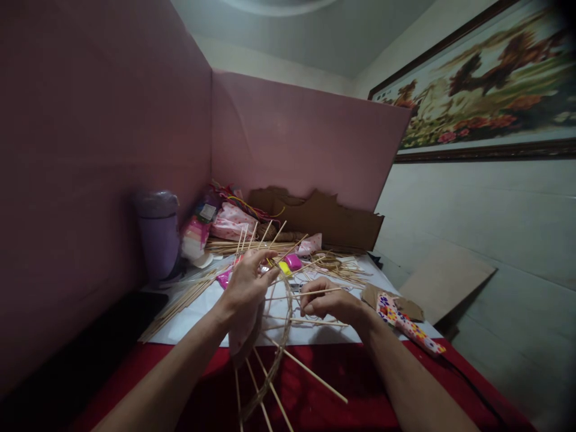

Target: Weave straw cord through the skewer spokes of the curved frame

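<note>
A stick frame [284, 342], thin rods crossing a twisted twine ring, is at the lower centre of the frame. The left hand [249, 282] has its fingers clamped on the upper edge; the right hand [327, 298] curls its fingers beside the rods at right, and I cannot tell whether they grip one. Behind, the left hand partly hides yellow and pink packets [293, 261] on the surface [207, 312]. Left of centre, a packet bears a white label [207, 212], its print too small to read. A lilac bin [159, 240] stands farther left; a flower-patterned glue gun [411, 327] lies lower right. Upper right, a framed picture [486, 84] carries small dark marks, illegible.
</note>
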`<state>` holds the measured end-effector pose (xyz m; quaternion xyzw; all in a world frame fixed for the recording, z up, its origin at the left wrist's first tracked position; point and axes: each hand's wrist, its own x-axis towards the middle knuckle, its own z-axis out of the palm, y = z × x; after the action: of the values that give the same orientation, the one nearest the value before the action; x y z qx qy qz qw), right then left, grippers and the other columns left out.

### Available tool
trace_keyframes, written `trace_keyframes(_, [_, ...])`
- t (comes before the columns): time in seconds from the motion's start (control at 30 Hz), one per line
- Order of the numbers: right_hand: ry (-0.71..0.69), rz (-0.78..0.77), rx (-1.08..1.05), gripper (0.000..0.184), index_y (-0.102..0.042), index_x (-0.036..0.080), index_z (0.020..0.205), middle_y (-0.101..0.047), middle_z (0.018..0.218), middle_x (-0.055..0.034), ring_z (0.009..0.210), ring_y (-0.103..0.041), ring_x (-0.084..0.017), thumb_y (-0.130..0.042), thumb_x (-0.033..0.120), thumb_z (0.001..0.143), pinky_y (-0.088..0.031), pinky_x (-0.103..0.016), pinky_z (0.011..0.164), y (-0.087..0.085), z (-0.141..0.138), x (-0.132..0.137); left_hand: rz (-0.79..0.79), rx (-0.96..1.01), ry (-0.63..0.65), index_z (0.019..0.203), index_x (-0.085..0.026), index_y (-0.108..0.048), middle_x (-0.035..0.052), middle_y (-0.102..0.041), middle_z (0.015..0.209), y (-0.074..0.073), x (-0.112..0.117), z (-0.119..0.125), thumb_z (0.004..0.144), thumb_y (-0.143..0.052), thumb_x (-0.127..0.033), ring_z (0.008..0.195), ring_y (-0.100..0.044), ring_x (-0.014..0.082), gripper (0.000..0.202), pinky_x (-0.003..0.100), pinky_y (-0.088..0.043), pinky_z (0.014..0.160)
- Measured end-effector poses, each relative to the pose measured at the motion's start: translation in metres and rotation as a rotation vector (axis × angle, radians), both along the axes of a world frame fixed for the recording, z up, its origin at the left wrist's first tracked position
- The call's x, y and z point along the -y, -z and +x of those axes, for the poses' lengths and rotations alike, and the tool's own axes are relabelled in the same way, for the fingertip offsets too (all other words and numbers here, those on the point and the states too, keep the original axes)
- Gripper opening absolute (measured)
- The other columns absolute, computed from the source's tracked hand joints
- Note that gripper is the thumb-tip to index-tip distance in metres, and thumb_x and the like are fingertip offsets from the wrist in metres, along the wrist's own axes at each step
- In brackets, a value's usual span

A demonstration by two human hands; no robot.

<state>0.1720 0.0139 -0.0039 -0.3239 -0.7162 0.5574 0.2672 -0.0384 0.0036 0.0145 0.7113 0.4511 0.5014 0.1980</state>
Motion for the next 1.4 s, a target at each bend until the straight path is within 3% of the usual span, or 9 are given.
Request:
trace_keyframes(0.13, [-0.001, 0.001, -0.002, 0.012, -0.067, 0.012, 0.065, -0.048, 0.047, 0.0045, 0.044, -0.036, -0.005, -0.066, 0.023, 0.06, -0.026, -0.017, 0.041, 0.001, 0.0, 0.0, 0.009, 0.004, 0.023, 0.1, -0.021, -0.064, 0.0051, -0.056, 0.101, -0.001, 0.001, -0.001, 0.074, -0.059, -0.021, 0.094, -0.054, 0.0197, 0.026, 0.032, -0.044, 0.079])
trace_keyframes(0.23, [-0.008, 0.014, -0.008, 0.012, -0.066, 0.012, 0.065, -0.05, 0.048, 0.0038, 0.044, -0.037, -0.005, -0.066, 0.023, 0.059, -0.027, -0.017, 0.041, 0.0, -0.001, 0.002, 0.012, -0.043, 0.0, 0.096, -0.022, -0.065, 0.0041, -0.054, 0.096, -0.002, 0.005, -0.001, 0.074, -0.061, -0.03, 0.089, -0.054, 0.0197, 0.023, 0.034, -0.043, 0.078])
trace_keyframes(0.4, [0.007, 0.026, -0.018, 0.012, -0.066, 0.012, 0.065, -0.051, 0.05, 0.0034, 0.045, -0.037, -0.005, -0.067, 0.023, 0.061, -0.027, -0.017, 0.041, -0.003, 0.0, 0.003, 0.008, -0.098, -0.002, 0.097, -0.023, -0.064, 0.003, -0.052, 0.095, -0.004, 0.006, -0.002, 0.067, -0.068, -0.042, 0.089, -0.053, 0.0206, 0.036, 0.036, -0.043, 0.08])
trace_keyframes(0.7, [0.023, 0.021, -0.046, 0.017, -0.068, 0.013, 0.068, -0.052, 0.051, 0.0033, 0.046, -0.037, -0.005, -0.072, 0.028, 0.061, -0.025, -0.018, 0.043, -0.001, 0.001, 0.004, 0.004, -0.141, -0.063, 0.097, -0.024, -0.064, 0.0033, -0.052, 0.096, -0.005, 0.005, -0.002, 0.062, -0.071, -0.041, 0.092, -0.052, 0.0223, 0.039, 0.039, -0.041, 0.084])
trace_keyframes(1.03, [0.051, 0.06, -0.118, 0.019, -0.07, 0.013, 0.067, -0.061, 0.061, -0.0003, 0.056, -0.05, -0.008, -0.074, 0.032, 0.063, -0.038, -0.021, 0.054, -0.007, -0.01, 0.015, 0.013, -0.171, -0.193, 0.095, -0.023, -0.064, 0.0046, -0.054, 0.097, -0.002, 0.003, -0.001, 0.062, -0.071, -0.047, 0.093, -0.052, 0.0244, 0.041, 0.042, -0.04, 0.084])
trace_keyframes(1.4, [0.065, 0.134, -0.005, 0.02, -0.071, 0.015, 0.069, -0.061, 0.063, 0.0006, 0.057, -0.049, -0.008, -0.075, 0.034, 0.064, -0.038, -0.02, 0.052, -0.007, -0.015, 0.016, 0.003, -0.203, -0.244, 0.094, -0.023, -0.064, 0.0061, -0.055, 0.098, 0.001, -0.002, -0.002, 0.06, -0.073, -0.046, 0.095, -0.052, 0.0263, 0.042, 0.043, -0.04, 0.083])
